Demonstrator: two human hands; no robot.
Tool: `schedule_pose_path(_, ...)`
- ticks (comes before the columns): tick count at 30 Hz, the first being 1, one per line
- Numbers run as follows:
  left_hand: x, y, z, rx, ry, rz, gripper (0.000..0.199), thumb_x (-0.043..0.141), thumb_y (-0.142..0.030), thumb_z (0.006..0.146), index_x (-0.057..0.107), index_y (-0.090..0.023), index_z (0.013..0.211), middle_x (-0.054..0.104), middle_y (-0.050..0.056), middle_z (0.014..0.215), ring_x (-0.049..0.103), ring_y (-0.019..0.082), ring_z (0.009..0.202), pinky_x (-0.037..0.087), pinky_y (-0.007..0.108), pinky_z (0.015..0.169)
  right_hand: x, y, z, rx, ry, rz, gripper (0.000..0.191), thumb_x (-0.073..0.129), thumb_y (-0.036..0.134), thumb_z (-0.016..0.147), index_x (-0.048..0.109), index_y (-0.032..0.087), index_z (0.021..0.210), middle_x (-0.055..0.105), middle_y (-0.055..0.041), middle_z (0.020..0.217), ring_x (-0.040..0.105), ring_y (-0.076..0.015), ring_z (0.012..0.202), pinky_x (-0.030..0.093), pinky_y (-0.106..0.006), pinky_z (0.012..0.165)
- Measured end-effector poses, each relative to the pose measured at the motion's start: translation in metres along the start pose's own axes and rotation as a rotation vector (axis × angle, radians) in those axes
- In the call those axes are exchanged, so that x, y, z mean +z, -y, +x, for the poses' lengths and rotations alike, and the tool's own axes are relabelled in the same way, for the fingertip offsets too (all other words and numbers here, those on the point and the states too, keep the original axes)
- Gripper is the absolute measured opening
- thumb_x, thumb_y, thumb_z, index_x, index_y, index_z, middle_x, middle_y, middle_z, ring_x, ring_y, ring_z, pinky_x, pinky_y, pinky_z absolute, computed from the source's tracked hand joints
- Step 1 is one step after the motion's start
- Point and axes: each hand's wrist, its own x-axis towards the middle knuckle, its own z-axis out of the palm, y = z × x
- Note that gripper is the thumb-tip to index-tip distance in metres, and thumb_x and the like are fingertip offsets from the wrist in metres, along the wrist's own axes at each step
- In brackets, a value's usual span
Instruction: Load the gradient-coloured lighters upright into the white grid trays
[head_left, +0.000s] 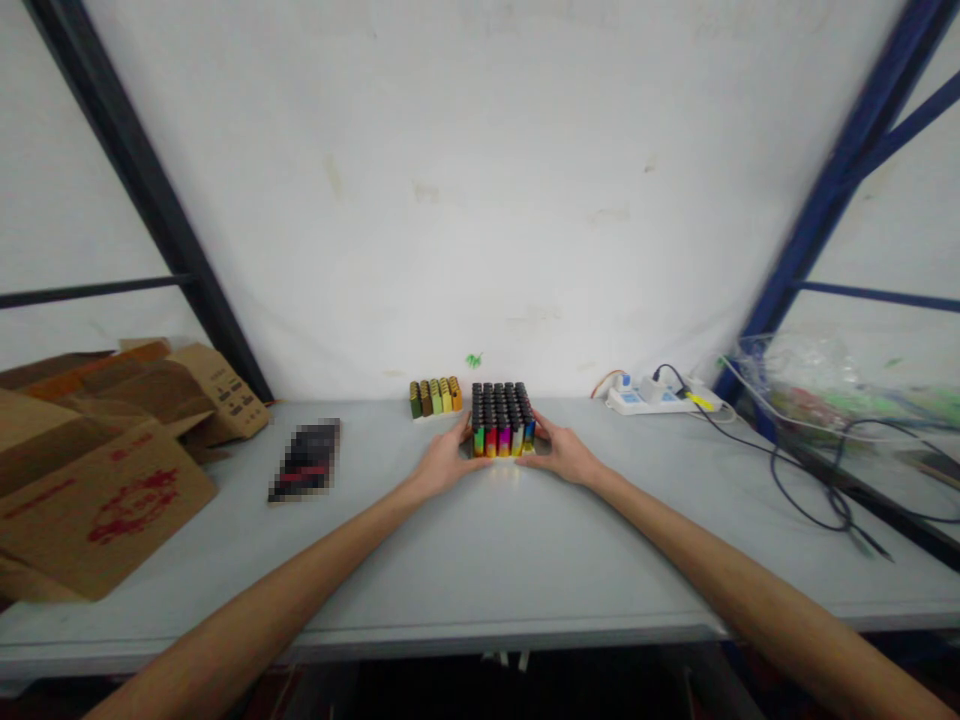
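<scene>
Upright lighters (pixel 501 430) with black tops and coloured bodies stand packed in rows at the back middle of the table. A pale tray edge (pixel 507 460) shows under their front row. My left hand (pixel 444 458) grips the left side of this block, its thumb along the front corner. On the opposite side my right hand (pixel 568 454) holds it the same way. The fingers behind the block's sides are partly hidden. Just left of it, near the wall, sits a smaller group of green, brown and yellow lighters (pixel 436 397), touched by neither hand.
Opened cardboard boxes (pixel 150 490) lie at the left, beside a dark, pixelated flat item (pixel 306 460). At the right are a white power strip (pixel 660 396), loose black cables (pixel 814 510) and clear plastic bags (pixel 810 370). A wall (pixel 495 200) bounds the grey table (pixel 510 560) behind.
</scene>
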Motion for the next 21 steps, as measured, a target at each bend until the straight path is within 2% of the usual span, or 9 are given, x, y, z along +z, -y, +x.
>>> schedule_pose_path(13, 0.001, 0.001, 0.000, 0.018, 0.007, -0.029, 0.094, 0.085, -0.033, 0.074, 0.039, -0.022, 0.155, 0.064, 0.010, 0.143, 0.063, 0.031, 0.128, 0.048, 0.045, 0.113, -0.001, 0.003, 0.001, 0.012, 0.001, 0.013, 0.107, 0.086, 0.041, 0.073, 0.031, 0.019, 0.162, 0.065, -0.0124, 0.140, 0.063, -0.0328, 0.129, 0.048, -0.051, 0.111)
schedule_pose_path(21, -0.002, 0.000, 0.001, 0.034, 0.026, 0.052, 0.093, 0.083, -0.044, 0.075, 0.040, -0.020, 0.153, 0.063, 0.013, 0.143, 0.064, 0.033, 0.126, 0.050, 0.047, 0.110, -0.004, 0.013, -0.001, -0.019, 0.008, -0.016, 0.105, 0.083, 0.047, 0.076, 0.030, 0.019, 0.162, 0.064, -0.0118, 0.142, 0.065, -0.0314, 0.126, 0.050, -0.049, 0.109)
